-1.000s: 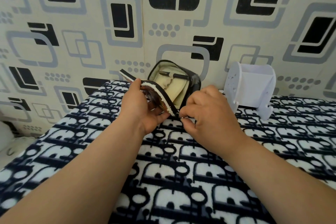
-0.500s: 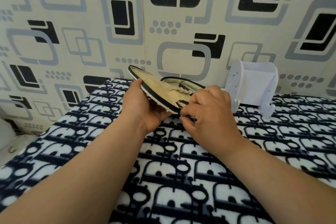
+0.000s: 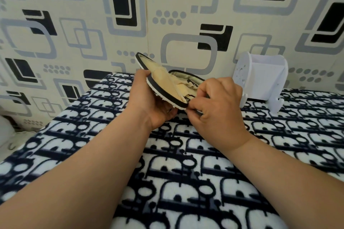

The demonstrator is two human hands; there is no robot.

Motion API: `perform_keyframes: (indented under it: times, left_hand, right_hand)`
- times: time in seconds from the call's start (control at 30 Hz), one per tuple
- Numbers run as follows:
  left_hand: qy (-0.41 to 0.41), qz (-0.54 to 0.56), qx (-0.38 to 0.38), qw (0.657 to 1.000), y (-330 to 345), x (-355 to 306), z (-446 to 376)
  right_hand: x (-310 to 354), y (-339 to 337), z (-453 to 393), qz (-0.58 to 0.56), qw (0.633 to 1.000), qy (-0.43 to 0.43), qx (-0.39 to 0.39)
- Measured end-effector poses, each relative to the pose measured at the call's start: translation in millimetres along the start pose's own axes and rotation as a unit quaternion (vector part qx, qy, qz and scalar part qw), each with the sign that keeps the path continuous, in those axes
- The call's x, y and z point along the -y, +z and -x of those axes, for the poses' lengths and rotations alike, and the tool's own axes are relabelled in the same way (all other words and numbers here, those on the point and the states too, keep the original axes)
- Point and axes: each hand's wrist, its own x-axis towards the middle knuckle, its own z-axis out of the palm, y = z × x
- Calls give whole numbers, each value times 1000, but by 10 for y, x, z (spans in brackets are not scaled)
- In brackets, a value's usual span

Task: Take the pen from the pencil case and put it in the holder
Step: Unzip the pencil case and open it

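Note:
The pencil case (image 3: 163,82), black-edged with a cream lining, lies open in front of the wall. My left hand (image 3: 149,102) holds its left flap from underneath, tilted up. My right hand (image 3: 214,102) pinches the case's near corner, at the end of the zip, between thumb and finger. The pen is hidden; I cannot see it inside the case. The white holder (image 3: 260,80) stands on the blanket to the right of my right hand, its opening facing up.
A black-and-white patterned blanket (image 3: 186,182) covers the surface. A wall with black and grey geometric wallpaper (image 3: 130,15) rises right behind the case and holder. The surface's left edge drops off near a pale object (image 3: 7,132).
The case's left flap has swung down and open, so the lining now faces up. The pen seen inside a second ago is out of sight. Both hands stayed at the case.

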Motion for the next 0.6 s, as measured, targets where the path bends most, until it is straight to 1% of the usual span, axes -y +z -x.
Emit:
perform_keyframes:
  times: [0.17, 0.3, 0.53, 0.6]
  left_hand:
    - [0, -15, 18, 1000, -12, -20, -4]
    - [-2, -39, 24, 999, -42, -37, -49]
    - [-4, -117, 28, 993, -101, -115, -56]
    - [-1, -119, 35, 992, -122, -139, -41]
  right_hand:
    - [-24, 0, -7, -45, 998, 2, 45]
    - [-78, -31, -35, -112, 990, 20, 85]
    - [-117, -128, -52, -172, 977, 39, 119]
    - [-166, -141, -68, -167, 978, 57, 113]
